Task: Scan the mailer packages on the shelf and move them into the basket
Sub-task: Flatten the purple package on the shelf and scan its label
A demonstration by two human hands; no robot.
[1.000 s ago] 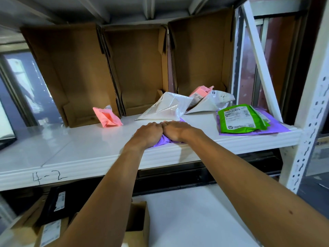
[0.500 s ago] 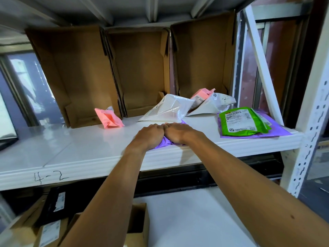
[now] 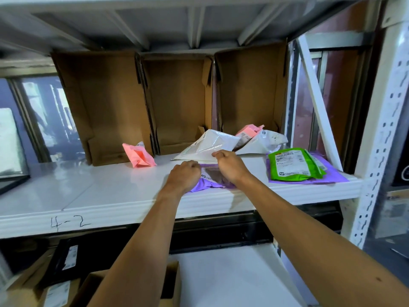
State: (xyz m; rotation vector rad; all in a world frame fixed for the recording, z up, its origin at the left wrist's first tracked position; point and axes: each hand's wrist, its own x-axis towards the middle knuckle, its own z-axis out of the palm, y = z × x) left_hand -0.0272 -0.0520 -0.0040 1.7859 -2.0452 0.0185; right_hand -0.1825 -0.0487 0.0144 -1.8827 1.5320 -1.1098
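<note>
A small purple mailer lies at the front edge of the white shelf, its label facing up. My left hand grips its left end and my right hand pinches its right upper edge, so the mailer is spread between them. Right behind my right hand lies a white mailer. A pink mailer sits to the left. A second white mailer and a pink one lie at the back right. A green mailer rests on a large purple mailer. No basket is in view.
Three open cardboard boxes stand on their sides along the back of the shelf. The shelf front is marked "4-2". A white upright post bounds the right side. Cardboard boxes and a dark package sit below on the left.
My hands were pressed together over the purple mailer; now they have drawn apart, spreading it and showing its label. The view has tilted a little.
</note>
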